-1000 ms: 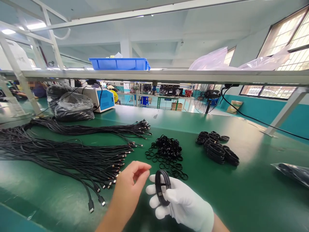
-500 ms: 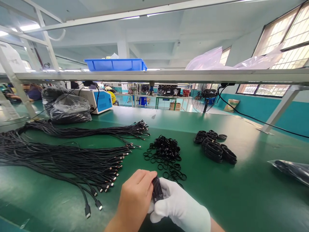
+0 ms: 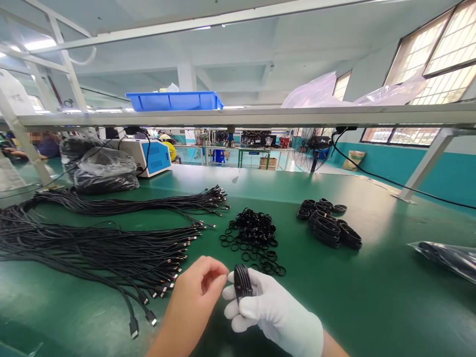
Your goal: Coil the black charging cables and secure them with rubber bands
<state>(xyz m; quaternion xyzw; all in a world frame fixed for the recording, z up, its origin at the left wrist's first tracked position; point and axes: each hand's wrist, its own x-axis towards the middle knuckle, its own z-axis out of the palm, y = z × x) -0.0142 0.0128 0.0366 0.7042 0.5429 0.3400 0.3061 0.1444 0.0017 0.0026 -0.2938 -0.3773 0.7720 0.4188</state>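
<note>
A black cable wound into a tight coil (image 3: 243, 280) stands in the fingers of my right hand (image 3: 273, 310), which wears a white glove and grips it with the thumb in front. My bare left hand (image 3: 201, 292) is just left of the coil, thumb and forefinger pinched together; whatever they hold, if anything, is too small to make out. Beyond my hands lies a heap of small black rings (image 3: 256, 228), with several loose ones scattered towards me. To the left, long black cables (image 3: 148, 248) lie stretched out, their plugs pointing at the heap.
Several coiled cables (image 3: 327, 223) are piled at the right, with a clear plastic bag (image 3: 446, 255) farther right. A second bundle of cables (image 3: 130, 204), bagged goods (image 3: 106, 171) and a blue-and-white machine (image 3: 148, 156) are at the back left. A shelf (image 3: 253, 118) with a blue tray (image 3: 174, 101) spans above.
My left hand has moved off the coil to the left, its fingers now pinched beside it. The coil stays in my right hand, more of it showing. The view has shifted slightly.
</note>
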